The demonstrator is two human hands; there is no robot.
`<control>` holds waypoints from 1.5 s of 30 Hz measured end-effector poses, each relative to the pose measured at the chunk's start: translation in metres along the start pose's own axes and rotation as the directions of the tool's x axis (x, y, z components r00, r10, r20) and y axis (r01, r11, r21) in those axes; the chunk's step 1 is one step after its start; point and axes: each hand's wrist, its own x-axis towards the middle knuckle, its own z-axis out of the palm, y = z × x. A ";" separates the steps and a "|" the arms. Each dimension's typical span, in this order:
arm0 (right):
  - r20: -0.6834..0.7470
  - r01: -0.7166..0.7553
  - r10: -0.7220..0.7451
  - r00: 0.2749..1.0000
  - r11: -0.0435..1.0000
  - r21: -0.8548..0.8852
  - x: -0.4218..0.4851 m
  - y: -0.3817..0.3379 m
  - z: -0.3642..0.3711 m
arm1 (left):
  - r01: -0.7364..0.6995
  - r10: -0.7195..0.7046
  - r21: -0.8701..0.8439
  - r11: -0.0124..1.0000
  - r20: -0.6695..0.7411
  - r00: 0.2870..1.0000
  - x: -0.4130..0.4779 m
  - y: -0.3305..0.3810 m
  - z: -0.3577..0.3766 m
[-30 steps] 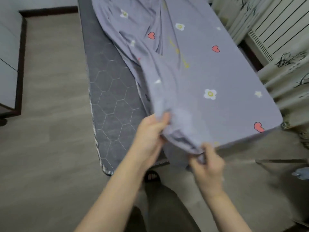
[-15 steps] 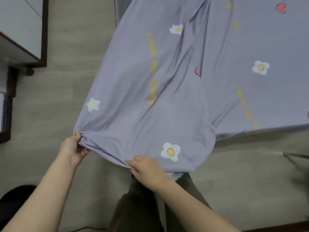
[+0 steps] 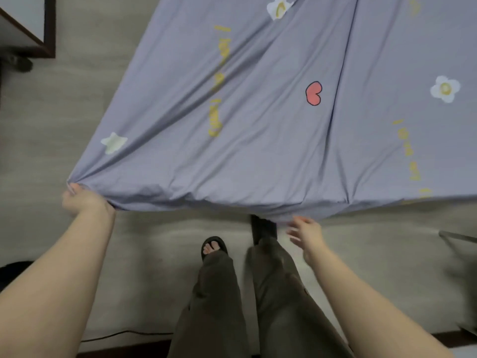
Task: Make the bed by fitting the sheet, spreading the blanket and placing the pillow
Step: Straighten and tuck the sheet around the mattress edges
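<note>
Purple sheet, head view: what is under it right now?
The sheet covers everything beneath; no mattress shows. Only a dark bed leg appears below its near edge, beside the floor.

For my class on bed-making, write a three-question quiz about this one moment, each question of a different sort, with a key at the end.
1. True or false: the left hand grips a bunched corner of the sheet.
2. Multiple choice: the right hand is (A) clutching a pillow, (B) open, fingers spread, just below the sheet's near edge, (C) flat on the floor.
3. Fill in: between the yellow lettering and the white flower at the right, the sheet bears a red ____.

Key: 1 true; 2 B; 3 heart.
</note>
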 end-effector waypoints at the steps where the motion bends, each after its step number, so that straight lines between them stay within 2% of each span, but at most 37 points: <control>1: -0.048 -0.032 0.036 0.998 0.996 0.080 0.007 -0.004 -0.013 | 0.016 -0.013 0.125 0.992 -0.018 1.000 0.004 -0.002 0.001; 3: -0.125 -0.038 0.062 0.990 0.982 0.187 0.020 -0.011 -0.032 | -0.038 0.091 0.463 0.886 -0.092 0.992 0.005 -0.009 0.008; 4: -0.147 -0.030 0.065 0.987 0.973 0.228 0.026 -0.015 -0.038 | -0.115 0.184 0.548 0.828 -0.073 0.980 -0.002 -0.015 0.013; 6: -0.140 -0.028 0.070 0.988 0.958 0.285 0.033 -0.020 -0.045 | -0.369 0.366 0.572 0.733 0.126 0.922 -0.028 -0.034 0.027; 7: -0.115 -0.039 0.076 0.990 0.954 0.298 0.035 -0.023 -0.046 | -0.468 0.398 0.551 0.691 0.249 0.883 -0.043 -0.047 0.033; 8: -0.080 -0.055 0.084 0.993 0.949 0.310 0.037 -0.026 -0.046 | -0.510 0.357 0.516 0.688 0.371 0.857 -0.060 -0.060 0.040; 10: 0.000 -0.092 0.098 0.995 0.932 0.351 0.043 -0.029 -0.042 | -0.409 0.108 0.464 0.786 0.549 0.829 -0.087 -0.083 0.052; 12: 0.041 -0.135 0.129 0.991 0.905 0.404 0.045 -0.031 -0.039 | -0.321 -0.043 0.465 0.825 0.617 0.785 -0.106 -0.101 0.060; 15: -0.010 -0.108 0.120 0.993 0.926 0.362 0.046 -0.027 -0.036 | -0.339 -0.038 0.474 0.813 0.624 0.781 -0.115 -0.117 0.067; 17: -0.078 -0.006 0.030 0.997 0.957 0.290 0.044 -0.021 -0.033 | -0.397 -0.019 0.514 0.760 0.628 0.778 -0.115 -0.122 0.069; 20: -0.140 0.220 -0.217 0.966 0.975 0.010 0.039 -0.006 -0.027 | -0.411 -0.021 0.499 0.763 0.654 0.756 -0.120 -0.124 0.069; 23: -0.168 0.311 -0.354 0.920 0.921 -0.236 0.035 0.008 -0.024 | -0.361 -0.042 0.460 0.811 0.661 0.749 -0.126 -0.123 0.070; 26: -0.112 0.251 -0.288 0.951 0.931 -0.265 0.040 0.006 -0.026 | -0.403 0.033 0.504 0.764 0.593 0.805 -0.128 -0.121 0.076; 29: 0.065 0.167 -0.155 0.986 0.952 -0.255 0.042 -0.004 -0.030 | -0.524 0.124 0.563 0.640 0.597 0.793 -0.123 -0.118 0.085; 32: 0.159 0.292 -0.250 0.955 0.888 -0.357 0.038 -0.020 -0.034 | -0.526 0.149 0.602 0.600 0.562 0.814 -0.114 -0.115 0.083; 34: 0.195 0.388 -0.336 0.922 0.819 -0.423 0.035 -0.035 -0.034 | -0.460 0.170 0.631 0.625 0.465 0.869 -0.105 -0.115 0.077; 37: 0.228 0.504 -0.452 0.862 0.729 -0.464 0.034 -0.057 -0.028 | -0.294 0.038 0.676 0.676 0.367 0.929 -0.099 -0.117 0.073; 39: 0.226 0.584 -0.550 0.804 0.662 -0.469 0.036 -0.073 -0.020 | -0.254 -0.030 0.740 0.623 0.347 0.937 -0.096 -0.116 0.077; 41: 0.235 0.635 -0.609 0.758 0.606 -0.479 0.041 -0.090 -0.010 | -0.285 0.039 0.779 0.558 0.318 0.947 -0.096 -0.108 0.087; 42: 0.251 0.655 -0.622 0.741 0.589 -0.473 0.044 -0.098 -0.004 | -0.318 0.076 0.748 0.583 0.339 0.938 -0.101 -0.101 0.093; 45: 0.295 0.704 -0.663 0.688 0.510 -0.495 0.052 -0.120 0.015 | -0.345 0.063 0.470 0.813 0.518 0.853 -0.120 -0.081 0.116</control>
